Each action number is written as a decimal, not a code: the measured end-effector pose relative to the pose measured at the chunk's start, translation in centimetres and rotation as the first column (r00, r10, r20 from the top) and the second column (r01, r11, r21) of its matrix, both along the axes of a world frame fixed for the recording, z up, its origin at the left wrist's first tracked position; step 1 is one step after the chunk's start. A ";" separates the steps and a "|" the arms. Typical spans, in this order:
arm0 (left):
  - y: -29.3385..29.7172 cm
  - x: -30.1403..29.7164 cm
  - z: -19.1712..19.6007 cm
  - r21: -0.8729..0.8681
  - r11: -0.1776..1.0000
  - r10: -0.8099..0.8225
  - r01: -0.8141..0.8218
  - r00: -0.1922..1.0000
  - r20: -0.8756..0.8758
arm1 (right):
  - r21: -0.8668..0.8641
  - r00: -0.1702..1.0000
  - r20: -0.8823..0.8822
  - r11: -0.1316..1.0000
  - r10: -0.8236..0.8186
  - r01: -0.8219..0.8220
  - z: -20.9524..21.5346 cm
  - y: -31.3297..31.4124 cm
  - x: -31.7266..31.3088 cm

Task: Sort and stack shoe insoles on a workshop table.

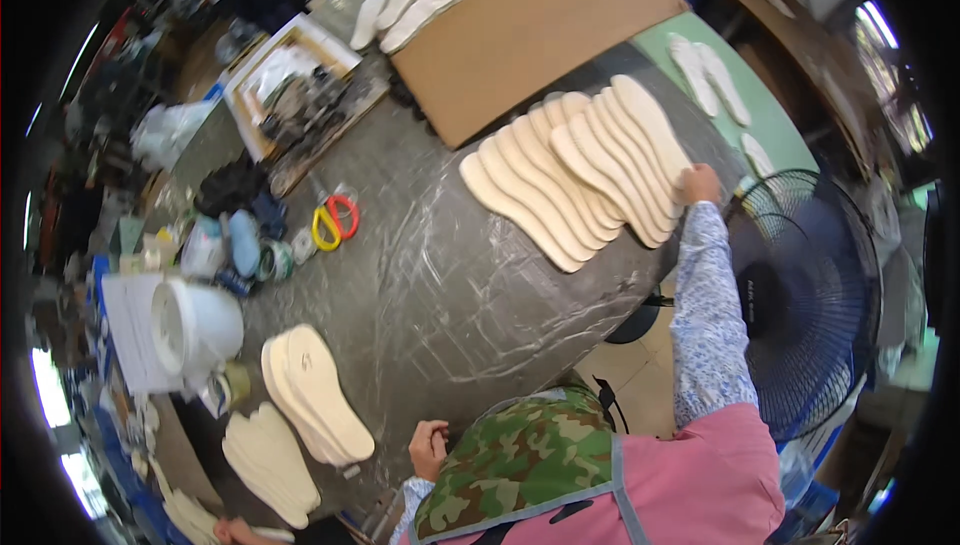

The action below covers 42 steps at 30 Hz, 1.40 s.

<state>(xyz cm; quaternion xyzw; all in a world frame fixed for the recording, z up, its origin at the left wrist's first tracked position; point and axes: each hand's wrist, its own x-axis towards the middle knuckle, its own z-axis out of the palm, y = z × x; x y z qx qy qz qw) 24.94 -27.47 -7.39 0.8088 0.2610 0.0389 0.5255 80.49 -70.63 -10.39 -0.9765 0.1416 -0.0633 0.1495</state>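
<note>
Along the tabletop's (pixel 420 320) near edge, the left hand (pixel 430 448) sits curled closed, well apart, while the nearer right hand (pixel 702 185), its fingers' hold indeterminable, meets the fanned insoles (pixel 590 167), long axes running forward-left.

Soft, fairly even light falls over the worktop (pixel 375 170), its wrinkled plastic film (pixel 480 290) streaked with whitish glare; the cream insoles (pixel 520 210) show brighter, thin shadows along their edges. Blown-out patches (pixel 50 387) glare at the left rim and upper right. Backgrounds sink into dimness and blur, and fisheye bending ends in black corners.
</note>
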 end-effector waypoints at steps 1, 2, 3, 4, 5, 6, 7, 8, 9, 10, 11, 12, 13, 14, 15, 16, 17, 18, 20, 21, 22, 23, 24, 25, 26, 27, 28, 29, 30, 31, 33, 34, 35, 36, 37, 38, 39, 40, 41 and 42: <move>0.2 0.1 0.4 0.032 0.999 0.025 -0.025 1.000 -0.004 | 0.085 0.986 -0.090 0.985 -0.143 0.151 -0.1 3.0 0.2; 0.6 -0.1 0.7 0.072 0.996 0.053 -0.053 0.999 -0.005 | 0.067 0.978 -0.127 0.982 -0.167 0.177 0.0 6.5 0.1; 0.2 0.7 0.4 0.033 0.997 0.075 -0.075 0.997 0.014 | 0.058 0.972 -0.156 0.980 -0.179 0.190 1.2 4.6 1.0; -0.2 1.3 -0.3 0.014 0.994 0.109 -0.109 0.994 0.019 | 0.027 0.952 -0.236 0.978 -0.195 0.207 1.9 4.4 1.5; 0.1 1.7 -0.5 -0.055 0.989 0.140 -0.140 0.990 0.003 | 0.070 0.940 -0.283 0.973 -0.190 0.218 2.0 7.0 1.6; -0.1 3.0 -0.7 -0.090 0.986 0.137 -0.137 0.991 -0.005 | 0.074 0.938 -0.280 0.970 -0.204 0.233 2.4 7.0 2.1; -0.2 4.6 -0.8 -0.085 0.994 0.077 -0.074 0.996 0.036 | 0.102 0.938 -0.282 0.966 -0.202 0.239 2.5 7.5 2.9; -0.7 6.7 -1.0 -0.096 0.995 0.007 0.001 0.997 0.076 | 0.151 0.954 -0.190 0.953 -0.234 0.263 2.4 6.4 3.5; -1.3 8.7 -1.4 -0.095 0.992 -0.068 0.078 0.992 0.107 | 0.262 0.949 -0.091 0.912 -0.303 0.316 3.1 5.0 4.5; -2.3 10.5 -1.8 -0.098 0.983 -0.143 0.157 0.980 0.135 | 0.248 0.923 0.039 0.899 -0.382 0.362 3.7 2.0 5.6; -3.0 12.7 -1.3 -0.014 0.978 -0.203 0.208 0.966 0.162 | 0.263 0.917 0.044 0.890 -0.396 0.372 3.0 2.3 7.0; -2.9 14.3 -1.3 0.037 0.978 -0.209 0.206 0.964 0.162 | 0.290 0.918 0.044 0.884 -0.395 0.366 2.8 3.8 8.7; -3.3 15.6 -0.7 0.051 0.980 -0.199 0.193 0.966 0.164 | 0.242 0.890 0.075 0.874 -0.449 0.421 3.0 3.3 10.4; -3.8 17.0 -0.7 0.064 0.982 -0.186 0.177 0.969 0.164 | 0.257 0.876 0.098 0.863 -0.472 0.436 3.2 2.6 12.2; -3.7 17.0 -1.6 0.089 0.978 -0.197 0.187 0.973 0.119 | 0.257 0.854 0.131 0.849 -0.504 0.462 3.4 -0.4 13.6; -3.2 16.9 -2.4 0.141 0.975 -0.180 0.171 0.982 0.054 | 0.326 0.864 0.064 0.829 -0.499 0.454 3.0 -0.7 15.3; -4.3 18.1 -0.3 0.056 0.995 -0.086 0.087 0.996 -0.022 | 0.338 0.861 0.067 0.823 -0.505 0.456 2.7 -3.5 16.4; -3.4 17.2 -3.1 0.206 0.977 -0.062 0.048 0.996 0.059 | 0.329 0.838 0.031 0.797 -0.545 0.506 2.3 -3.2 18.3; -2.8 17.3 -4.3 0.250 0.960 -0.136 0.128 0.991 0.015 | 0.302 0.837 0.008 0.799 -0.548 0.520 1.3 -6.1 20.8; -1.9 16.9 -5.0 0.270 0.957 -0.118 0.111 0.993 0.011 | 0.315 0.837 -0.053 0.786 -0.544 0.531 1.2 -5.0 22.3; -1.2 16.3 -6.0 0.282 0.943 -0.161 0.174 0.985 -0.067 | 0.319 0.824 -0.130 0.764 -0.551 0.561 -0.4 -5.0 23.2; -0.7 16.3 -6.6 0.281 0.931 -0.204 0.235 0.970 -0.135 | 0.323 0.823 -0.144 0.760 -0.550 0.565 -1.3 -5.0 24.2; -0.6 16.8 -6.4 0.283 0.928 -0.206 0.240 0.968 -0.145 | 0.338 0.823 -0.170 0.752 -0.542 0.566 -1.9 -5.3 24.9; -0.5 16.9 -6.0 0.322 0.896 -0.257 0.305 0.949 -0.184 | 0.354 0.823 -0.195 0.744 -0.533 0.566 -2.4 -5.5 25.7; -0.4 17.2 -5.7 0.359 0.858 -0.303 0.367 0.927 -0.222 | 0.372 0.825 -0.218 0.737 -0.521 0.564 -2.6 -5.5 26.6; -0.5 17.6 -5.5 0.133 0.963 -0.172 0.232 0.918 -0.357 | 0.298 0.810 -0.101 0.759 -0.578 0.579 -2.6 -7.6 26.9; -0.7 18.1 -5.2 0.125 0.963 -0.177 0.238 0.913 -0.369 | 0.286 0.806 -0.109 0.758 -0.581 0.585 -2.8 -8.4 27.4; -0.9 18.7 -4.8 0.104 0.968 -0.182 0.229 0.923 -0.338 | 0.581 0.774 -0.161 0.575 -0.612 0.576 -2.6 -9.2 27.8; -1.3 19.2 -4.1 0.091 0.974 -0.171 0.207 0.937 -0.304 | 0.808 0.758 -0.225 0.318 -0.613 0.496 -2.4 -8.8 28.2; -1.7 19.7 -3.1 0.092 0.980 -0.145 0.176 0.952 -0.270 | 0.905 0.784 -0.201 0.196 -0.587 0.379 -1.7 -7.1 28.5; -2.5 20.7 -1.4 0.087 0.989 -0.098 0.117 0.976 -0.193 | 0.977 0.831 -0.192 -0.023 -0.523 0.211 0.9 -4.1 29.0; -2.8 21.2 -0.7 0.078 0.991 -0.094 0.110 0.978 -0.185 | 0.987 0.848 -0.161 -0.085 -0.506 0.137 2.6 -3.4 28.8; -2.9 21.8 0.2 -0.002 0.996 -0.083 0.084 0.969 -0.234 | 0.988 0.840 -0.123 -0.145 -0.529 0.054 4.1 -2.1 28.3; -2.8 21.6 0.9 -0.083 0.995 -0.070 0.048 0.955 -0.288 | 0.979 0.831 -0.094 -0.203 -0.548 -0.023 5.7 -0.2 27.7; -2.2 21.2 0.2 -0.111 0.992 -0.086 0.060 0.965 -0.247 | 0.972 0.821 -0.070 -0.225 -0.567 -0.072 7.6 1.6 26.9; -1.6 20.3 -0.9 -0.139 0.988 -0.096 0.068 0.974 -0.206 | 0.962 0.812 -0.049 -0.246 -0.581 -0.118 9.6 3.5 25.6; -1.2 19.9 -1.0 -0.230 0.973 -0.058 0.012 0.979 -0.194 | 0.953 0.811 -0.001 -0.246 -0.585 -0.177 11.4 5.5 24.1; -0.8 19.6 -1.2 -0.321 0.946 -0.019 -0.042 0.982 -0.187 | 0.951 0.831 0.040 -0.233 -0.555 -0.202 13.1 7.5 22.3; -0.6 19.8 -1.3 -0.346 0.938 -0.027 -0.014 0.993 -0.114 | 0.954 0.850 0.097 -0.195 -0.518 -0.227 15.4 8.7 19.8; -0.4 19.8 -1.2 -0.366 0.930 -0.021 0.003 0.999 -0.044 | 0.955 0.872 0.147 -0.163 -0.467 -0.248 17.6 10.3 16.9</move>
